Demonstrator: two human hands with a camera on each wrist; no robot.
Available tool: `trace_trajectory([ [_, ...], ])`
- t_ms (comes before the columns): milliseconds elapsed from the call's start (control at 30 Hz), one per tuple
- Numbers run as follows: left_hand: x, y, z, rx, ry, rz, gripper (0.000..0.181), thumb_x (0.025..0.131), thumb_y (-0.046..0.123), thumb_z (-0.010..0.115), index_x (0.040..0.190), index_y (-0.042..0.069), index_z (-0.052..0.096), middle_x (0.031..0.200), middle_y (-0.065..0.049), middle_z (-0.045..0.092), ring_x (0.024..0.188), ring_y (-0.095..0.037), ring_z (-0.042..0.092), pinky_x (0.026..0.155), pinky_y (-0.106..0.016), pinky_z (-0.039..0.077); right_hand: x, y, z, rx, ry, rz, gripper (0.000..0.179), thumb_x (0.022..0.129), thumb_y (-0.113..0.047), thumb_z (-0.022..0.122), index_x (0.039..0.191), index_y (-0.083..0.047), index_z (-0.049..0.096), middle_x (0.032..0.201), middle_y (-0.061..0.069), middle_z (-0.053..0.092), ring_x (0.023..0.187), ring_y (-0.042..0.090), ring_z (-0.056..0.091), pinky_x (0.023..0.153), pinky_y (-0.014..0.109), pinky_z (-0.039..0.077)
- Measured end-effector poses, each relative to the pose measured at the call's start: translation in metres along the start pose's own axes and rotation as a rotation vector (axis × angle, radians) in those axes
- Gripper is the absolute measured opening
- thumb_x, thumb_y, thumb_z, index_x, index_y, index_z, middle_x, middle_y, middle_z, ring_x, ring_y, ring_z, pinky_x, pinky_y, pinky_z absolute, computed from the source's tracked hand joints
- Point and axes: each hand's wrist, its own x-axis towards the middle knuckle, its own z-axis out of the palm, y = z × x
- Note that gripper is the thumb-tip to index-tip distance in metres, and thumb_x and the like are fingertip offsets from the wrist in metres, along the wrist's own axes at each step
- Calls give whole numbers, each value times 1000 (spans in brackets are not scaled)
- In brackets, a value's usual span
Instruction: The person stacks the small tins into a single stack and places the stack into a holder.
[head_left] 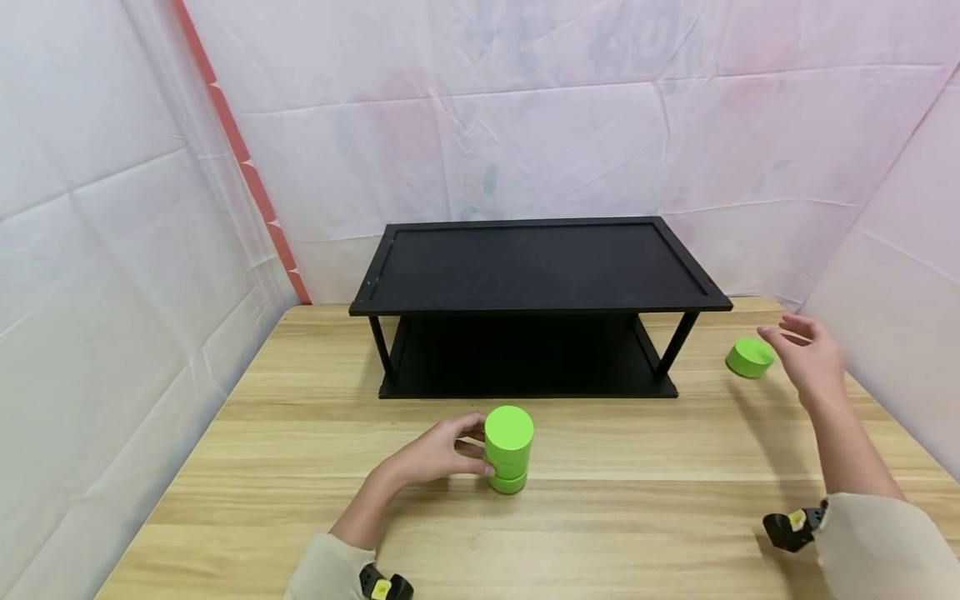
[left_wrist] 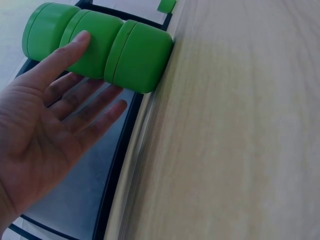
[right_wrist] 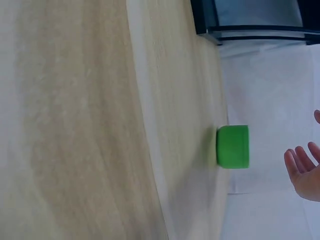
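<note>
Rests the left hand (head_left: 438,454), fingers loosely spread, against three stacked lime-green squat cylinders (head_left: 510,442) on the pale wooden counter (head_left: 637,525) at lower centre. Holds the right hand (head_left: 813,358), fingers parted and empty, beside a matching lone cylinder (head_left: 750,357) at right. Seems mostly done: one left unstacked.

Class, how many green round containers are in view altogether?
4. Three form a stack touched by the left hand, in front of the black two-tier rack; one sits alone near the right hand on the wood-grained table. Any behind the rack would be hidden.
</note>
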Motion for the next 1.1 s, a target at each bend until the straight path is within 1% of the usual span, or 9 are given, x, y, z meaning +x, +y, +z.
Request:
trace_trajectory([
  [67,0,0,0,0,-3,2,56,77,13,75,127,8,49,117,-1,54,110,-16,51,90,-29,45,4,4,2,-89,10,26,37,86,-30,65,119,-23,50,109,-10,52,85,-10,48,66,4,39],
  [167,0,-1,0,0,-4,2,57,78,13,75,127,8,48,117,-1,54,110,-16,51,90,-28,45,9,11,4,-244,8,64,66,88,-39,59,138,-3,35,133,14,42,106,13,47,83,15,40],
  [200,0,-1,0,0,-5,2,57,78,13,75,127,8,48,117,-1,54,110,-16,51,90,-28,45,10,13,4,-284,3,71,74,88,-40,57,140,4,28,138,20,35,113,22,43,90,21,39],
  [233,0,-1,0,0,-6,2,57,78,13,75,127,8,48,117,-1,54,110,-16,51,90,-28,45,12,15,5,-302,2,80,76,89,-41,56,140,6,26,140,26,30,118,30,38,95,29,38],
  [333,1,-1,0,2,-7,2,57,78,14,75,127,8,48,117,-1,54,110,-15,51,90,-28,45,15,20,5,-304,-12,104,78,89,-40,54,140,10,21,141,31,23,124,43,26,102,47,29],
  [467,0,-1,0,3,-6,2,57,78,13,75,128,8,48,117,-1,54,110,-16,51,89,-26,45,17,25,7,-290,-27,146,80,89,-41,52,140,11,17,142,32,19,125,47,24,103,52,25],
  [567,0,-1,0,4,-4,4,57,78,13,75,128,8,48,117,-1,54,110,-16,51,89,-26,45,18,29,8,-319,-43,161,82,90,-41,51,139,13,15,141,34,19,125,49,23,102,54,24],
  [767,-1,-1,0,11,1,7,57,78,13,75,127,8,48,118,-1,54,111,-16,51,89,-26,45,22,41,11,-368,-84,156,85,90,-42,50,138,16,11,139,37,18,124,52,21,102,55,22],
  [1100,0,-2,-1,11,-1,6,56,78,13,75,127,7,48,117,-1,54,110,-16,51,89,-27,45,20,51,14,-418,-107,162,83,91,-43,48,138,15,11,135,42,17,121,55,21,99,60,22],
])
